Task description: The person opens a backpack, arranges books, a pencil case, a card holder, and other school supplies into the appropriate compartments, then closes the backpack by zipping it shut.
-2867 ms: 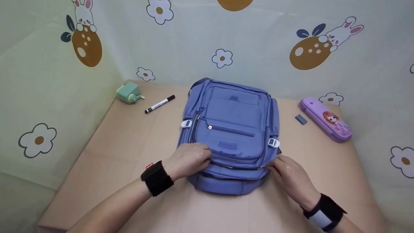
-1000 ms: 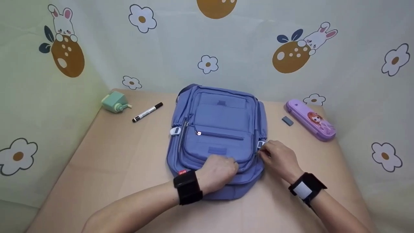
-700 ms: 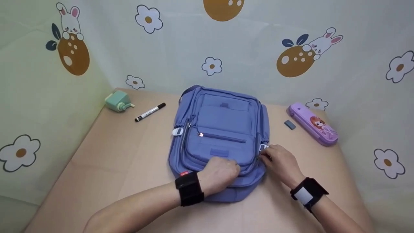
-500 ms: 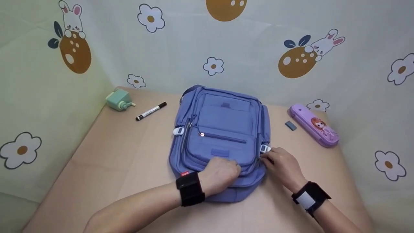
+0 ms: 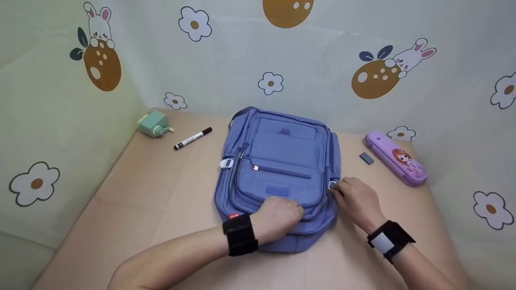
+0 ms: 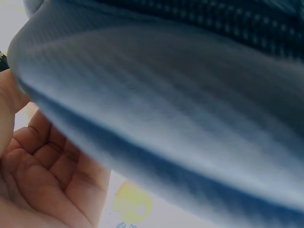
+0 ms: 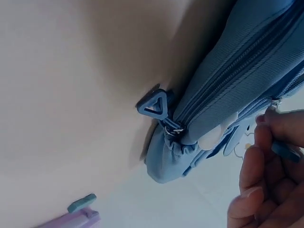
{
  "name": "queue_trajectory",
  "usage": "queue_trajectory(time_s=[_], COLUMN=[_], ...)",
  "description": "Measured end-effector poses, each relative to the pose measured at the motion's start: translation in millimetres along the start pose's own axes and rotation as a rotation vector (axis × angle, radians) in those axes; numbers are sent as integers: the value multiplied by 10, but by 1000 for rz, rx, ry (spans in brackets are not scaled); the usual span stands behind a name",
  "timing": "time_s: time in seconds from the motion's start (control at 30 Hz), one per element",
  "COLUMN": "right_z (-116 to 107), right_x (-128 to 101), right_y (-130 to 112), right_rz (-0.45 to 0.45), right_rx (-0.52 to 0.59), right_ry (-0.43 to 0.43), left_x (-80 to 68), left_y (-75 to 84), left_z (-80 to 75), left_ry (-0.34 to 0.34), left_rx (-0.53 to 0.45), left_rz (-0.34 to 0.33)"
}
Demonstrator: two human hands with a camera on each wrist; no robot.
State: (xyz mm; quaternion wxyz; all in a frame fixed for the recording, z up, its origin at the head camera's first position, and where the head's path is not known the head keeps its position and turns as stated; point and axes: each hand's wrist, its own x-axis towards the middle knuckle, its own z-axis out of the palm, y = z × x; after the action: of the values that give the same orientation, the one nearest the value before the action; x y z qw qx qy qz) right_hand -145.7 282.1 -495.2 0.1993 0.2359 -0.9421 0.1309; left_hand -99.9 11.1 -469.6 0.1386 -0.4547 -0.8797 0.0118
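While the backpack [image 5: 278, 169] lies flat mid-table, the left hand [image 5: 278, 215] presses its near edge, fingers curled over the fabric. The right hand [image 5: 356, 197] pinches a zipper pull [image 7: 285, 151] at the right side. The fabric looks soft and yielding; brace the body and take hold only at the pull.

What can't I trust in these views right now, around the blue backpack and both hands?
- Head view: left hand fingertips, tucked against the blue fabric backpack.
- Head view: zipper pull, too small, behind right hand.
- Left wrist view: backpack fabric blurred, too close.
- Right wrist view: pinched zipper pull cut off by the edge.
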Motion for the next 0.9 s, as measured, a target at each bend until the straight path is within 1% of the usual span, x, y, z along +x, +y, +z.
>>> queue_trajectory(time_s=[0.13,0.3,0.5,0.6,0.73,0.9], right_z=[32,89,178,247,305,271], right_x=[117,295,469,553,571,444], right_y=[107,206,334,346,330,336], right_rz=[24,46,80,99,100,77], right_rx=[-17,-20,-55,-61,-43,-40], right_ry=[14,-11,-15,-15,-12,13], left_x=[-10,-22,-15,-37,-59,-57], left_y=[-8,-4,19,10,4,4], left_z=[9,28,39,33,24,3], left_ry=[23,44,29,17,-1,-14], left_rx=[10,19,37,45,40,11], left_rz=[4,1,-2,-14,-26,-18])
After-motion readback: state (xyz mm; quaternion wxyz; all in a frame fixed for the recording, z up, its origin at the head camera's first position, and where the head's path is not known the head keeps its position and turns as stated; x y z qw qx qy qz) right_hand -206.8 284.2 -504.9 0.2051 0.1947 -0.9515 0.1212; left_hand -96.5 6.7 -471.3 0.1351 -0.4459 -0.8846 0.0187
